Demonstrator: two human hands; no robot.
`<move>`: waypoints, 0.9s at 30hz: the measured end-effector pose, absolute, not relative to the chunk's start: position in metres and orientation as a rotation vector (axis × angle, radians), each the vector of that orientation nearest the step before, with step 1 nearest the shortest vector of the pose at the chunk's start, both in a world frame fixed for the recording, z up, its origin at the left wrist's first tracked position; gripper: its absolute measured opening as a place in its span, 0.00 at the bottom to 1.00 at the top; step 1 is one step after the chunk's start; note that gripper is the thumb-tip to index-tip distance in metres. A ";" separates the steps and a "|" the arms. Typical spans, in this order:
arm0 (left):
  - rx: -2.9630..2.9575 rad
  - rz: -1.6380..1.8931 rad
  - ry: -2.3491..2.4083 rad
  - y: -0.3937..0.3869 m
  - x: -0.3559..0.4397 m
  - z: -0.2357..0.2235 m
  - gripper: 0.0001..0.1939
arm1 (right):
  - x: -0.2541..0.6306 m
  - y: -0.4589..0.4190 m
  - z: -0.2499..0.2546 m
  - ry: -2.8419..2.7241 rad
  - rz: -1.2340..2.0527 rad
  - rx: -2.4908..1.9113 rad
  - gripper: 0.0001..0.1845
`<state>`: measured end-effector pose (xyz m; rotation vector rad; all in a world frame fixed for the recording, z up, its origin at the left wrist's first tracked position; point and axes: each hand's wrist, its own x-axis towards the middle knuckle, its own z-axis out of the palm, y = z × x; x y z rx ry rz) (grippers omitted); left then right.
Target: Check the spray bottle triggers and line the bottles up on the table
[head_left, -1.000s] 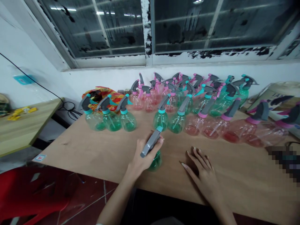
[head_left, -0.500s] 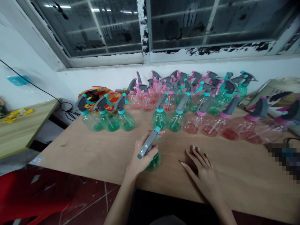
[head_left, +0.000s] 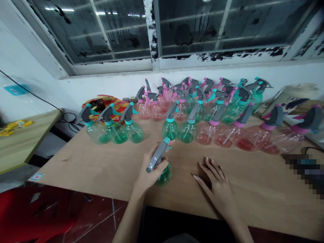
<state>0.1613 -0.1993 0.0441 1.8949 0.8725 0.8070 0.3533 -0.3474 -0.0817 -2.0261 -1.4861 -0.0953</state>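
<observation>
My left hand (head_left: 151, 168) is wrapped round the neck of a green spray bottle (head_left: 165, 175) near the table's front edge. Its grey trigger head with a teal nozzle rises above my fingers, and part of the body is hidden behind the hand. To the right, my right hand (head_left: 215, 182) rests on the wooden table (head_left: 101, 168), fingers spread, holding nothing. Just beyond the held bottle stand two more green spray bottles (head_left: 170, 130), followed rightward by several pink spray bottles (head_left: 205, 135). Farther left, another three green spray bottles (head_left: 134, 131) form a short row.
Many pink and green spray bottles (head_left: 157, 109) crowd the back by the wall. A red and yellow bag (head_left: 111, 101) lies behind the left row. At right are a beige container (head_left: 291, 98) and a pixelated dark object (head_left: 306, 172). A red chair (head_left: 32, 212) stands lower left.
The camera view has shifted slightly, moving the scene a little leftward in the picture. My left hand keeps its hold on the spray bottle, and my right hand stays on the table.
</observation>
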 end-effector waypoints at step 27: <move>1.897 0.786 0.806 -0.201 0.160 0.053 0.22 | 0.355 -0.347 -0.086 -1.504 -0.148 -2.032 0.33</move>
